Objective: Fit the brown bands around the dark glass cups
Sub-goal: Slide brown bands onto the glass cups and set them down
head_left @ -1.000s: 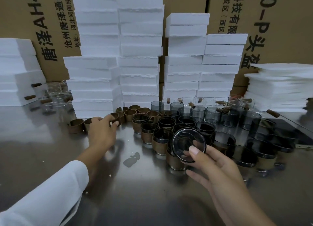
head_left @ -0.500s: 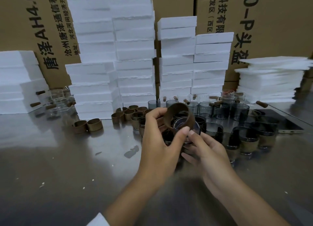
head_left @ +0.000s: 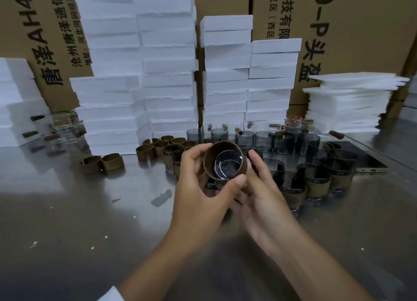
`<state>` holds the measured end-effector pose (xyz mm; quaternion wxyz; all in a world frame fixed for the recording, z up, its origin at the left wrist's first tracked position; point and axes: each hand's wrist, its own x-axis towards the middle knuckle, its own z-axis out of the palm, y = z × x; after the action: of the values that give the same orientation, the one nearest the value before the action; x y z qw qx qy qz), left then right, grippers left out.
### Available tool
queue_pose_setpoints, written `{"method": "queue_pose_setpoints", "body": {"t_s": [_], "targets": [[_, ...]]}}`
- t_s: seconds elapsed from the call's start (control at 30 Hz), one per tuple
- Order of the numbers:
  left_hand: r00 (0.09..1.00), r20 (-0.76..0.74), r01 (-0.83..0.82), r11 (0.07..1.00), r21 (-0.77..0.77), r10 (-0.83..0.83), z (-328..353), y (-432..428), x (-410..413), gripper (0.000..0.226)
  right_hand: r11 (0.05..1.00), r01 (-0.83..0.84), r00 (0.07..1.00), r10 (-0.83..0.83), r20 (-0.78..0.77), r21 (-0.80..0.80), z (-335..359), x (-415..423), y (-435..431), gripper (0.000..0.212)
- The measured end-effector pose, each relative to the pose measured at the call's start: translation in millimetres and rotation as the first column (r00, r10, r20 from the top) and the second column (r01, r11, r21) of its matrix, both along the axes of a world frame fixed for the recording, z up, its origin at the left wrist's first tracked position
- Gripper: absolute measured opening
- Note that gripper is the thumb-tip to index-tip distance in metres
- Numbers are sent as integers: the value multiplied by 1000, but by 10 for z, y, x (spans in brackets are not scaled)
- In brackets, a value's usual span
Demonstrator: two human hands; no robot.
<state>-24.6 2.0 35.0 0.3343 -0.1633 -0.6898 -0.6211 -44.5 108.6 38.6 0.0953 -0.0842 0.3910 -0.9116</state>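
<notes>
Above the steel table (head_left: 90, 221) I hold a dark glass cup (head_left: 228, 166), its base turned toward me. A brown band (head_left: 211, 157) circles the cup's base end. My left hand (head_left: 200, 188) grips the band with thumb and fingers. My right hand (head_left: 259, 192) grips the cup from the right and below. Loose brown bands (head_left: 102, 163) lie at the left, with more bands (head_left: 162, 144) behind my hands. Banded cups (head_left: 316, 183) stand at the right. Bare dark cups (head_left: 264, 140) stand in a row behind.
Stacks of white foam blocks (head_left: 140, 86) and cardboard boxes (head_left: 349, 30) line the back. Clear glasses (head_left: 61, 129) sit at the far left. A phone (head_left: 361, 158) lies at the right beside a stack of thin foam sheets (head_left: 347, 102).
My left hand picked a brown band from the left pile and brought it to the cup in my right hand. The band now sits around the cup's base end.
</notes>
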Motion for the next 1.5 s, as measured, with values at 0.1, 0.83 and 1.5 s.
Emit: {"method": "queue_pose_setpoints", "body": {"t_s": [0.1, 0.83, 1.5], "targets": [[1000, 17, -1, 1000, 8, 1, -13, 19, -1, 56, 999, -22, 999, 21, -33, -39, 8, 12, 18, 45], [995, 40, 96, 995, 8, -96, 20, 0, 44, 37, 985, -169, 979, 163, -121, -40, 55, 24, 24, 24], [934, 285, 178, 973, 146, -214, -113, -4, -85, 62, 991, -103, 991, 96, -92, -79, -35, -89, 37, 54]]}}
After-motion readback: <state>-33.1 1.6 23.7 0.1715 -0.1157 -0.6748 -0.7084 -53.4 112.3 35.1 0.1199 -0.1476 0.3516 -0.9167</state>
